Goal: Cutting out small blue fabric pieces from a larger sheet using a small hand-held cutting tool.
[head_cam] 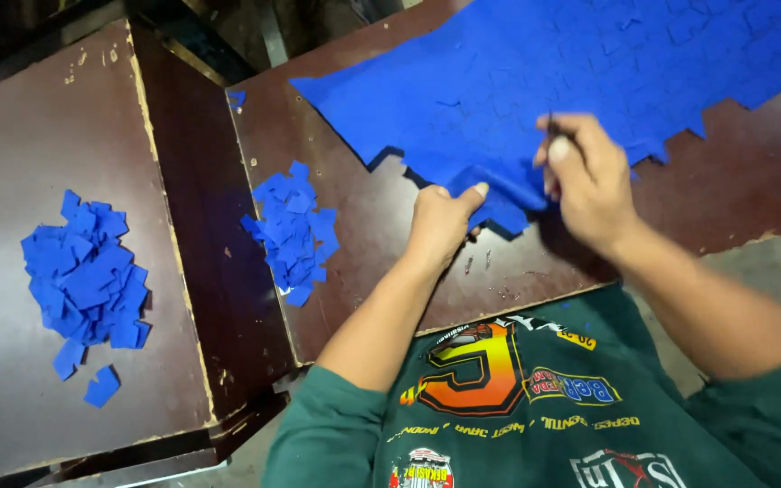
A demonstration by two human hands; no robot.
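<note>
A large blue sheet (pixel 580 72), scored into small squares with a jagged stepped edge, lies on the dark brown table (pixel 743 181). My left hand (pixel 442 221) pinches the sheet's near edge, thumb on top. My right hand (pixel 589 181) grips the same edge a little to the right and holds a thin dark tool, its tip sticking up above the fingers. A pile of cut blue squares (pixel 293 230) lies on the table left of my left hand.
A second, bigger heap of blue squares (pixel 88 276) rests on a separate brown surface (pixel 11 136) at the left, with a dark gap between the two tops. My green printed shirt (pixel 517 407) fills the bottom.
</note>
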